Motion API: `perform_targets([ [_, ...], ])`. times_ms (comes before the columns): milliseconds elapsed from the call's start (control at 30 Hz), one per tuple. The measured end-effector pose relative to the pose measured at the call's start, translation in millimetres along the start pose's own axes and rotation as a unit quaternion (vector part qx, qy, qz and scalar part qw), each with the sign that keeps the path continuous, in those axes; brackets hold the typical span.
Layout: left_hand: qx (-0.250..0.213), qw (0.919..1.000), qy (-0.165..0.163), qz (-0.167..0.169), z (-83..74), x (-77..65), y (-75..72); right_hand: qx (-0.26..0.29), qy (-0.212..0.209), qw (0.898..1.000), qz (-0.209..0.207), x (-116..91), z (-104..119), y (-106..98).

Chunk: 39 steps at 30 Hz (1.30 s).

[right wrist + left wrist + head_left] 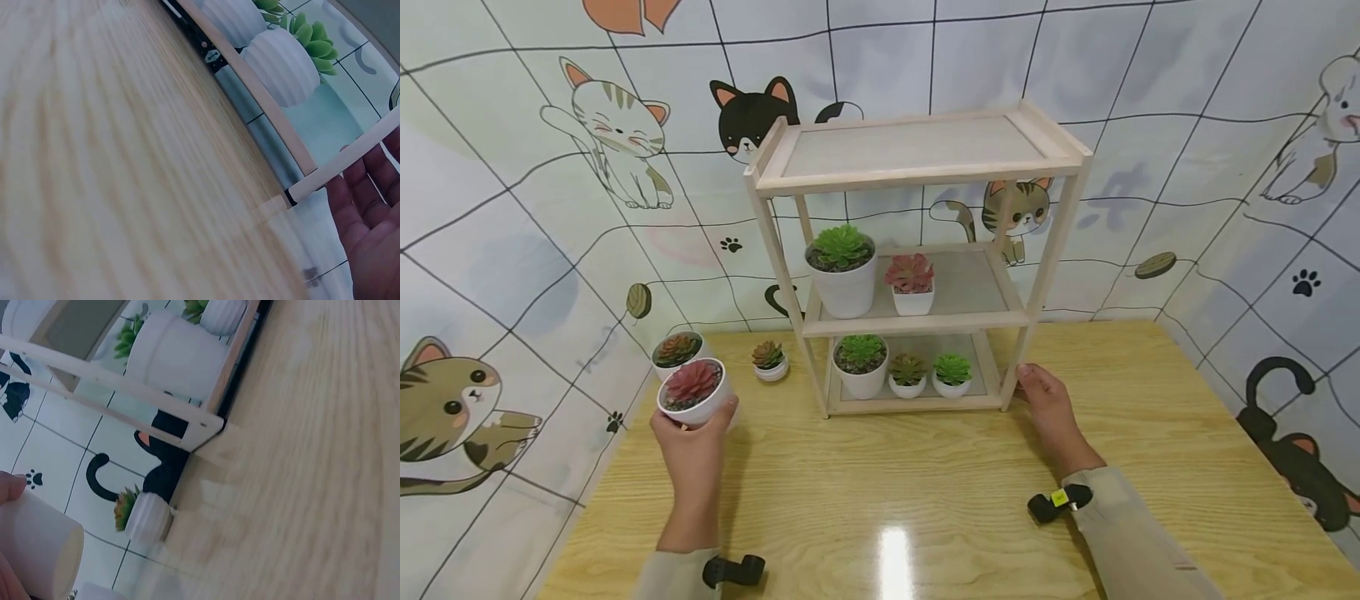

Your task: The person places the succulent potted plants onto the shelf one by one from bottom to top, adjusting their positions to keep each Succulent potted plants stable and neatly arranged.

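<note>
In the head view my left hand (692, 450) grips a white pot with a red succulent (694, 390), lifted in front of another potted succulent (677, 348) at the back left. The left wrist view shows this pot (40, 544) tilted, with a finger on its side. My right hand (1051, 408) is at the right front leg of a pale wooden shelf rack (917, 321). Seen from the right wrist, the fingers (369, 200) lie loosely extended behind that leg (344, 161), fingertips right at it.
The middle tier holds a large green succulent (841, 275) and a small red one (912, 287). On the bottom tier stand a larger green succulent (861, 367) and two small ones (907, 377). A small succulent pot (770, 362) sits left of the rack, near the wall.
</note>
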<state>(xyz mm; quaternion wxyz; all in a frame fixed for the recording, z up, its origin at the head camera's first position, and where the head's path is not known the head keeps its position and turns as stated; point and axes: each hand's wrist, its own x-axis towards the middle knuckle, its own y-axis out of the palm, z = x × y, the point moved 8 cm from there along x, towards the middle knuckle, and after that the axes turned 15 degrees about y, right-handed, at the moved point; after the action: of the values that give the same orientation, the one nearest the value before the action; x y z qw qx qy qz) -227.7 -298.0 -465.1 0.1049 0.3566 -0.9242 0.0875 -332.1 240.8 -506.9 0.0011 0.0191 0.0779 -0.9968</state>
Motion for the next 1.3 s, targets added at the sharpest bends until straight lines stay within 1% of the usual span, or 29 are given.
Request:
perform_targets([
  [100,-0.008,0.9999,0.002,0.014,-5.0,-2.0,9.2,0.023,-0.006,1.000,0.002,1.7,-2.2,-2.1],
  [233,-0.019,0.9995,0.010,0.025,-12.0,-4.4,21.2,0.061,-0.018,0.998,0.005,4.7,-7.1,-6.1],
  [367,-0.028,0.9989,0.020,0.032,-21.1,-9.0,31.5,0.080,-0.026,0.996,0.007,5.7,-9.6,-6.8],
  [633,-0.016,0.9977,0.035,0.056,-37.3,-20.0,45.7,0.091,-0.033,0.995,0.009,4.7,-7.4,-6.1],
  [833,-0.023,0.9958,0.053,0.071,-52.3,-28.0,55.2,0.085,-0.031,0.996,0.006,3.9,-6.2,-5.9],
  [933,-0.031,0.9946,0.062,0.078,-59.4,-32.1,60.6,0.080,-0.031,0.996,-0.004,3.8,-6.2,-7.9],
  [1033,-0.038,0.9935,0.067,0.084,-64.9,-35.5,65.4,0.075,-0.040,0.996,-0.016,3.1,-4.6,-10.0],
  [1100,-0.046,0.9926,0.069,0.088,-68.3,-37.5,68.3,0.082,-0.048,0.995,-0.019,2.6,-2.6,-10.6],
  [1300,-0.051,0.9908,0.074,0.101,-79.7,-43.9,72.8,0.113,-0.061,0.992,-0.009,1.2,3.5,-9.5],
])
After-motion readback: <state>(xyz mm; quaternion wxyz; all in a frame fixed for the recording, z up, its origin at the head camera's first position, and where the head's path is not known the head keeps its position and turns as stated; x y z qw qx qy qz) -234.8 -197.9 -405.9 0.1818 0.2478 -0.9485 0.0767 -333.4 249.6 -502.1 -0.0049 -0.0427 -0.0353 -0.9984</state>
